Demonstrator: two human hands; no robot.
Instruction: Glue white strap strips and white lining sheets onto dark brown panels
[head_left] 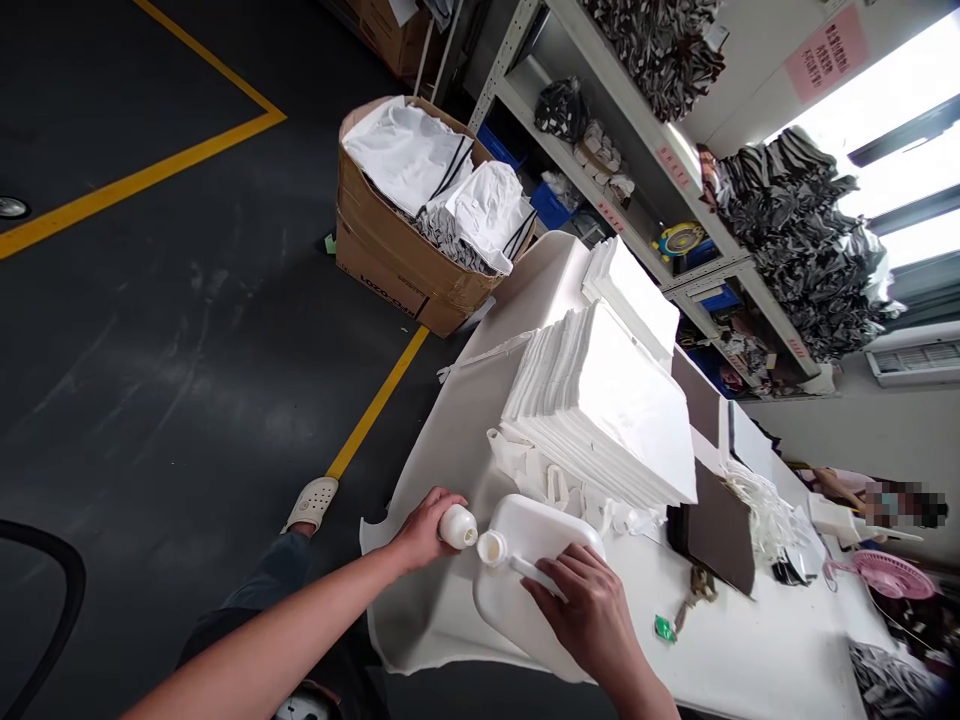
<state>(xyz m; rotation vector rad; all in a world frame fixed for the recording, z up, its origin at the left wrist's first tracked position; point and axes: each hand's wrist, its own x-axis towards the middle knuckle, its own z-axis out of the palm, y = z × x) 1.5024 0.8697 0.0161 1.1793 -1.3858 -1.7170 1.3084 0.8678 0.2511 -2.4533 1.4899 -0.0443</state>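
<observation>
My left hand is closed around a small white bottle, whose open mouth faces the jug. A large white plastic jug is over the near end of the white-covered table, its cap off and its round neck close beside the bottle's mouth. My right hand grips the jug by its handle, fingers wrapped over it. I cannot make out any liquid passing between the two mouths. Whether the jug rests fully on the table is also unclear.
Stacked white fabric pieces and loose white strips lie beyond the jug. Brown boards and a green packet are to the right. A cardboard box of cloth stands by metal shelves. Another person is at far right.
</observation>
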